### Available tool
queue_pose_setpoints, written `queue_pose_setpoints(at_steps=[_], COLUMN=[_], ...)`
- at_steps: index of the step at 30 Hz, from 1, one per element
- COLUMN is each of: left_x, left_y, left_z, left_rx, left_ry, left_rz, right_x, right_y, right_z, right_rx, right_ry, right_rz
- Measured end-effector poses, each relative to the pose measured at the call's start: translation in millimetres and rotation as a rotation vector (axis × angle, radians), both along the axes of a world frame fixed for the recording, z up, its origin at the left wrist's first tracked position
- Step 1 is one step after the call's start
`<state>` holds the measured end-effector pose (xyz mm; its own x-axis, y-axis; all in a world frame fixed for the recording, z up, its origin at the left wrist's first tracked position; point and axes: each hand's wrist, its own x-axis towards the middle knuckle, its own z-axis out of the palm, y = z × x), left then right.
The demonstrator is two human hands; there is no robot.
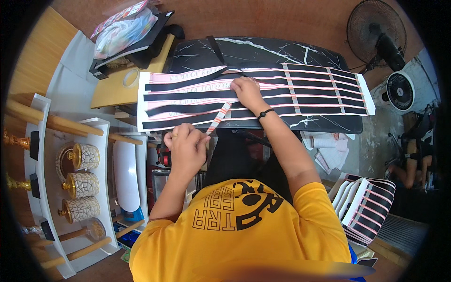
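On a long white-and-pink printed sheet (pixel 144 101) lie several black ribbons (pixel 162 97) in parallel rows, their left ends loose. My left hand (pixel 185 148) is in front of the table's near edge, thumb and fingers pinched on the lower end of a short pale strip of tape (pixel 219 118) with orange-red stripes. The tape slants up to the sheet beside my right hand. My right hand (pixel 246 94) rests on the middle of the sheet, fingers curled together among the ribbons. What its fingertips hold, if anything, is hidden.
The sheet lies on a black marble-patterned table (pixel 324 123). Grey bands (pixel 291 89) cross the ribbons at right. A tape roll (pixel 131 78) sits on a yellow table at left. Shelves with jars (pixel 82 184) stand at lower left, banded bundles (pixel 369 207) at lower right, fans (pixel 376 35) at upper right.
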<state>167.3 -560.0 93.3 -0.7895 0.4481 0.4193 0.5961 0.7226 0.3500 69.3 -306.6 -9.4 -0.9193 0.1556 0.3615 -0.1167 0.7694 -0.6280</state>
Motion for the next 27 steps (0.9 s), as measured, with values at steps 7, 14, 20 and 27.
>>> queue_pose_setpoints(at_steps=[7,14,20,27], left_x=[-17,8,25,16], left_y=[-5,-15,-37,-34], left_z=[-5,11,19,16], left_rx=[0.041,-0.013,-0.049,0.01], left_ry=[0.036,-0.096,-0.063,-0.08], left_rz=[0.131,-0.097,-0.021,0.086], right_x=[44,39,30,53], right_y=[1,-18,-14,0], right_z=[8,-3,-2,13], right_rx=[0.06,0.195,0.051,0.008], right_ry=[0.056,-0.029,-0.062,-0.095], right_rz=[0.141,-0.028,-0.018,0.297])
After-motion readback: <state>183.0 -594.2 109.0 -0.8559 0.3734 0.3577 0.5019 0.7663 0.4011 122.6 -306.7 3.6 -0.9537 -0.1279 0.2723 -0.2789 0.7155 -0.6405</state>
